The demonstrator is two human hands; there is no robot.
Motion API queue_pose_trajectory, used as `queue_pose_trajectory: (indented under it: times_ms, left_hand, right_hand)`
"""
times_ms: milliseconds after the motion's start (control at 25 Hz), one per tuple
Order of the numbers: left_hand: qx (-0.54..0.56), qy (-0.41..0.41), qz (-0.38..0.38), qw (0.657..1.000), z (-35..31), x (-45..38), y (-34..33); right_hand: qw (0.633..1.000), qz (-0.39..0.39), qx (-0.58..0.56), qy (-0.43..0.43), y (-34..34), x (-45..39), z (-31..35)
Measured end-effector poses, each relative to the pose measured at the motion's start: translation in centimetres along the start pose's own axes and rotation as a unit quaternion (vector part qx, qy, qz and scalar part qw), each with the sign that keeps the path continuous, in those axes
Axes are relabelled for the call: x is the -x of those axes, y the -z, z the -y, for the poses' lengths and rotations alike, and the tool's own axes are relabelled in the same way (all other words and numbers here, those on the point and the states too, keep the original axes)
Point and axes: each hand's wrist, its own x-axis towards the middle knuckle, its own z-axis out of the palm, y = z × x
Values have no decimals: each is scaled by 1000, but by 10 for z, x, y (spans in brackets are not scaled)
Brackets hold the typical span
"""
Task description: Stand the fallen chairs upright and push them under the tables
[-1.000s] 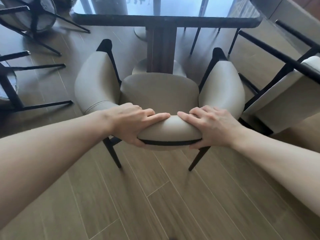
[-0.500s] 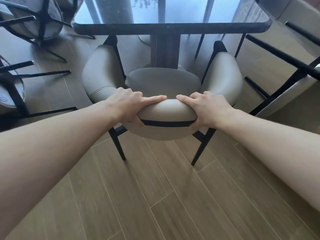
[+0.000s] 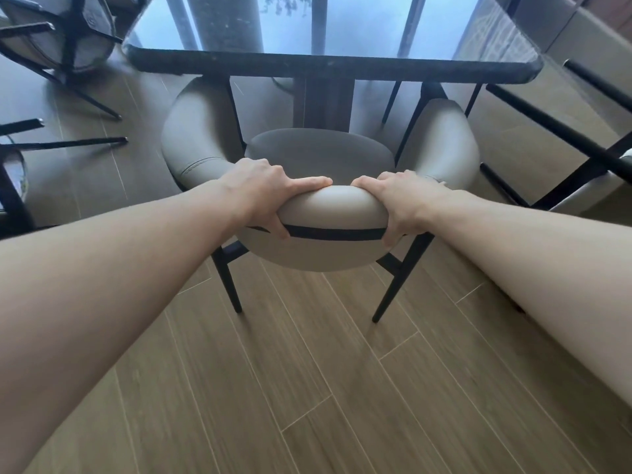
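A beige padded armchair (image 3: 321, 155) with black legs stands upright on the wooden floor, facing a dark glossy table (image 3: 328, 68). Its two arm ends reach under the table's near edge, and the seat lies just in front of the table's central pedestal. My left hand (image 3: 270, 196) and my right hand (image 3: 403, 200) both grip the top of the curved backrest, fingers over the top and thumbs on the outer side.
A fallen chair (image 3: 578, 155) lies on its side at the right, black legs pointing toward me. Two more tipped chairs lie at the left: one at the top left (image 3: 65, 35), another at the left edge (image 3: 17, 172). Open floor lies behind me.
With both hands holding the backrest, the chair has slid forward toward the table; its arm ends now sit beneath the tabletop edge.
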Motion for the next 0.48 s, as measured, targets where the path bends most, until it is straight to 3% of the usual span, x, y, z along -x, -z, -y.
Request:
queue_pose_trajectory:
  times_ms: [280, 480]
  left_hand:
    - [-1, 11, -3, 1000, -1, -8, 2]
    - [72, 65, -20, 995, -15, 8, -9]
  right_hand:
    - [999, 9, -31, -24, 0, -11, -7]
    - [995, -26, -49, -78, -11, -2, 3]
